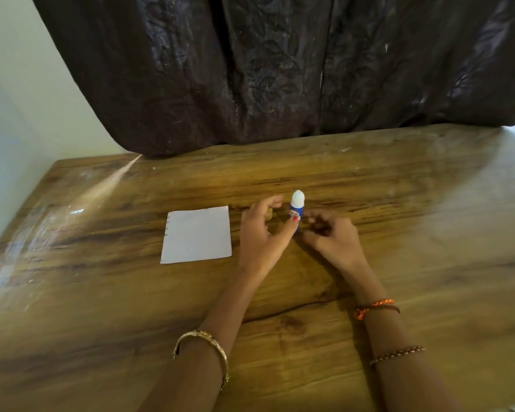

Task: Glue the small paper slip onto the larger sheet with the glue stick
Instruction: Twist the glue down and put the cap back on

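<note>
A blue glue stick with a white cap stands upright on the wooden table. My left hand is just left of it, fingers spread, with the thumb tip pressed against the stick's label. A small yellowish piece, possibly the paper slip, peeks out under the left fingers. My right hand rests just right of the stick's base with loosely curled fingers, and I see nothing in it. The larger white sheet lies flat to the left of both hands.
A dark patterned curtain hangs along the table's far edge. A pale wall borders the table's left side. There are bracelets on both wrists.
</note>
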